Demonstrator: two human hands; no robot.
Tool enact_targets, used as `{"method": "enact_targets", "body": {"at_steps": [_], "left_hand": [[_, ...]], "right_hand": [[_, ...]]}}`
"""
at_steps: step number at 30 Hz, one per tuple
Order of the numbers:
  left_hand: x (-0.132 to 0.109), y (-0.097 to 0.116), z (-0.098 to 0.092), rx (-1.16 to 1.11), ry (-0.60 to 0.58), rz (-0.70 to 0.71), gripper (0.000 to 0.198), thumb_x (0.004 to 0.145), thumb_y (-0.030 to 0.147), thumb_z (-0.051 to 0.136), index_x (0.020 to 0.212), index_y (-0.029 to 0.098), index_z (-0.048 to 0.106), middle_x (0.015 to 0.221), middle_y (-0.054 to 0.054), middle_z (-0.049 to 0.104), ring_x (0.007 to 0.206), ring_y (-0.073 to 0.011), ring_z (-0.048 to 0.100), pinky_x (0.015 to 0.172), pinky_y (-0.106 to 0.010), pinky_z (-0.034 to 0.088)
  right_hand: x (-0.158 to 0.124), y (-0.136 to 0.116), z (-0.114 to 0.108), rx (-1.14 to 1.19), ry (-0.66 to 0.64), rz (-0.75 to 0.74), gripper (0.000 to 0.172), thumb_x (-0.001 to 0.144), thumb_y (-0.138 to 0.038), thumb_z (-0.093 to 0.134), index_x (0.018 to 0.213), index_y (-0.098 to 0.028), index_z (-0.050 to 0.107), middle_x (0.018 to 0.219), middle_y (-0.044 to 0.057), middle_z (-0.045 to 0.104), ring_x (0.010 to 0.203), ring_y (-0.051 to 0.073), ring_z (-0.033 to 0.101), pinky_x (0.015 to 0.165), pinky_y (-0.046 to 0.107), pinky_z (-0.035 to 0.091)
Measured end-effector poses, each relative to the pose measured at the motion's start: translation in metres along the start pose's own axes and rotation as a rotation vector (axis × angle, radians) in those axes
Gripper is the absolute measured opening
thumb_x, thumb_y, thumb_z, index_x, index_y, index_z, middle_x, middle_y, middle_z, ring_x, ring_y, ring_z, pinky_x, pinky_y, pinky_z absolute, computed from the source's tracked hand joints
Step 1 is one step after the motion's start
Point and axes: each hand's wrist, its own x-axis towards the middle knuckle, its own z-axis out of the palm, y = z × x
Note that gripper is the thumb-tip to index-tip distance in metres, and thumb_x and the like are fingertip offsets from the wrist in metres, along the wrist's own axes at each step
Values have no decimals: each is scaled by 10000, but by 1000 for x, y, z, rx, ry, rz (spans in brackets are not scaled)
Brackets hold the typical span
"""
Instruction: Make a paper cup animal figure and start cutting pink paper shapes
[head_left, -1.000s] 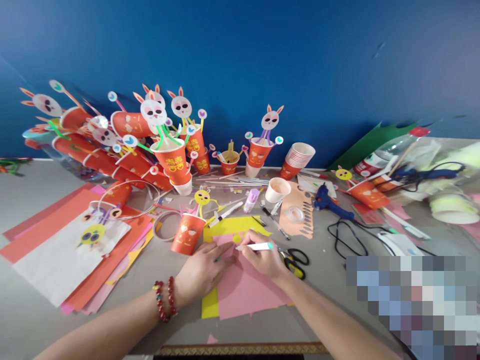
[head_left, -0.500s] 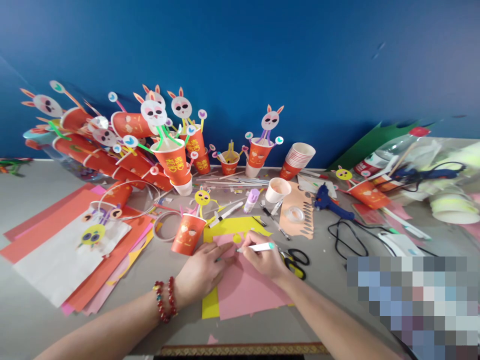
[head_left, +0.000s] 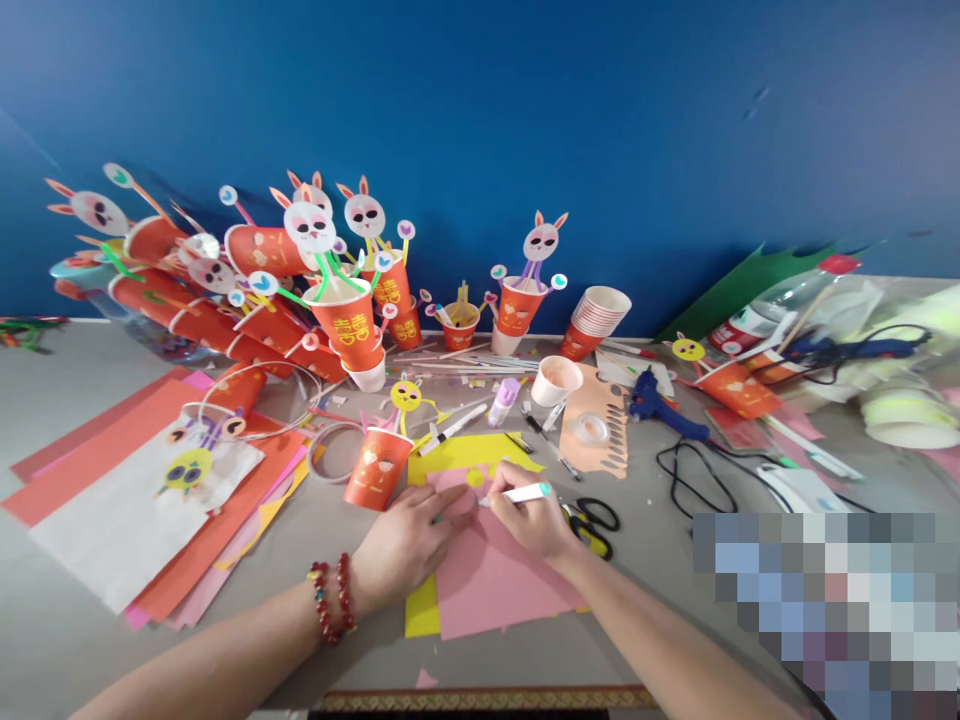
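A pink sheet of paper (head_left: 506, 585) lies over a yellow sheet (head_left: 421, 612) in front of me. My left hand (head_left: 409, 535) rests flat on the pink sheet's upper left, fingers stretched out and pressing it down. In my right hand (head_left: 534, 522) is a white marker (head_left: 527, 493) with a teal end, pinched by the fingers. Its tip meets the pink paper near my left fingertips; any mark there is too small to make out. A small yellow disc (head_left: 475, 479) sits just beyond the tip. Scissors (head_left: 596, 520) with black and yellow handles lie right of my right hand.
An orange paper cup (head_left: 373, 475) with a yellow rabbit face stands by my left hand. Farther left are stacked paper sheets (head_left: 112, 540) and several rabbit cups (head_left: 352, 325). A glue stick (head_left: 505, 402), tape roll (head_left: 592, 430) and blue glue gun (head_left: 664, 405) lie behind and right.
My right hand and the marker have shifted very slightly to the right on the pink sheet. My left hand stays flat in place.
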Motion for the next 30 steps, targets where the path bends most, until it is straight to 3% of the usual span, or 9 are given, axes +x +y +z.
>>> {"method": "enact_targets", "body": {"at_steps": [8,30], "left_hand": [[0,-1,1,-13,17,-8,453,927,153,433,1362,240,526,1399,-107,542,1060,-280,593,878,-449,522],[-1,0,1,-14,-3,-8,476,927,150,435,1392,228,491,1413,-109,530,1071,-286,591,882,-451,519]], "right_hand": [[-1,4,1,79,100,-8,217,841,-152,472,647,-223,406,540,-73,364,501,112,348,509,244,271],[-1,2,0,-12,67,-3,207,825,-149,489,651,-220,402,542,-74,377,501,108,357,515,238,272]]}}
